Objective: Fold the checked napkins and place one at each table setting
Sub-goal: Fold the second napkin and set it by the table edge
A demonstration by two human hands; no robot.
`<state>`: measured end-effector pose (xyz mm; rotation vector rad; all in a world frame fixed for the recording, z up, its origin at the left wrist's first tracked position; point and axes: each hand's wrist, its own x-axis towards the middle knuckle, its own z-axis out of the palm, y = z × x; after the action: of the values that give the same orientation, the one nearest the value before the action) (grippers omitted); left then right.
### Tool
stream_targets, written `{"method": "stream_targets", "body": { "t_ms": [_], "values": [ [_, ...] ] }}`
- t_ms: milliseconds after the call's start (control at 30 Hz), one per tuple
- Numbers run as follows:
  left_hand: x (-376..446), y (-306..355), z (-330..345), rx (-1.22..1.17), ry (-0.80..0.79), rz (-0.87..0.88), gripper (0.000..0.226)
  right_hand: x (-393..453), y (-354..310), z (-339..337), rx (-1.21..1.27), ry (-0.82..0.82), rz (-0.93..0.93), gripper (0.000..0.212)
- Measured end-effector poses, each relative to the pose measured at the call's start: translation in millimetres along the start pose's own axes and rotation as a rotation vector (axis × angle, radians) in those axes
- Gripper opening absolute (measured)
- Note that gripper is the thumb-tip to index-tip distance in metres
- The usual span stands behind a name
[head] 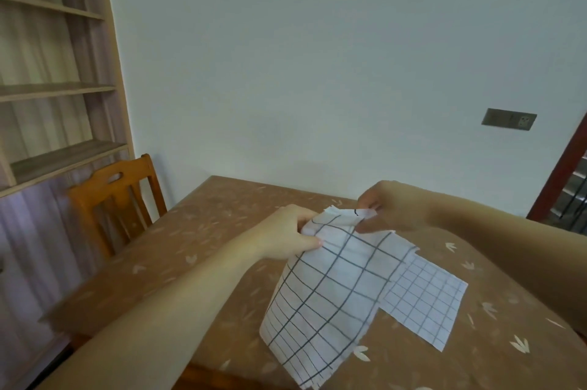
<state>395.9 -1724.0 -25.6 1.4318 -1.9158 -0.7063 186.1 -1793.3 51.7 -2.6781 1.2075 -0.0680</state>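
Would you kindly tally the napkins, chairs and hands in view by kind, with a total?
Napkins: 2, the held napkin and the flat napkin
Chairs: 1, the chair
Hands: 2, the left hand and the right hand
Total: 5

Wooden chair [117, 202] beside table [222, 218] — shelving [54, 87] behind, wall socket [509, 119] right.
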Motion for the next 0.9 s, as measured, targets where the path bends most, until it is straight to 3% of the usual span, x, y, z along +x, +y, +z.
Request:
{"method": "stream_targets", "body": {
  "t_ms": [267, 367, 467, 567, 700, 833, 900],
  "values": [
    [-3, 11, -9, -0.423, 0.320, 0.052, 0.011, 0, -22, -12, 0.208, 0.050, -0.120, 0.035],
    [-6, 10, -7, -0.477, 0.300, 0.034, 0.012, -1, -31, -18, 0.427, 0.048, -0.138, 0.030],
    [-11, 10, -5, -0.531, 0.265, 0.027, 0.026, 3, -38, -19, 0.481, 0.031, -0.186, 0.007],
    [-13, 3, -4, -0.596, 0.247, -0.018, 0.036, 5, -35, -19, 0.496, 0.031, -0.212, 0.010],
    [-16, -1, -3, -0.611, 0.242, -0.076, 0.010, 2, -30, -19, 0.460, -0.010, -0.200, 0.018],
    [-16, 10, 0, -0.467, 0.141, -0.034, 0.010, 2, -39, -17, 0.343, -0.228, -0.163, 0.031],
    [-17, 14, 0, -0.402, 0.108, -0.032, 0.009, 0, -44, -19, 0.319, -0.272, -0.195, 0.025]
  ]
}}
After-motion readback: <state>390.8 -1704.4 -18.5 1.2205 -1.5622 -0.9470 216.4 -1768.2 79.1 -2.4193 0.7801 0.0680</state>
